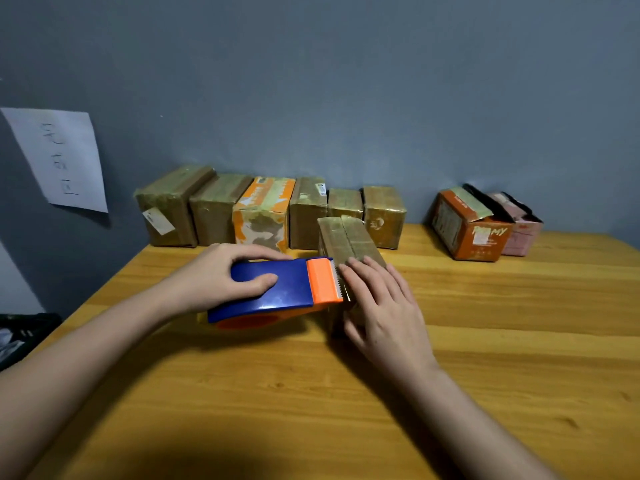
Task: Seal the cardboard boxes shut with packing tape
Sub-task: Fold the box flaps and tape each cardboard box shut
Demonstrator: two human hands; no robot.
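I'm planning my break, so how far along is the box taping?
Done: six taped boxes line the wall. In hand: the left hand grips the tape dispenser against a box that the right hand presses. Left: the orange box and pink box look open.

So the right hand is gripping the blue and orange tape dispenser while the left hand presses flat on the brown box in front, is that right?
Not quite: the hands are swapped. In the head view, the left hand grips the blue and orange tape dispenser, while the right hand presses flat on the brown box in front.
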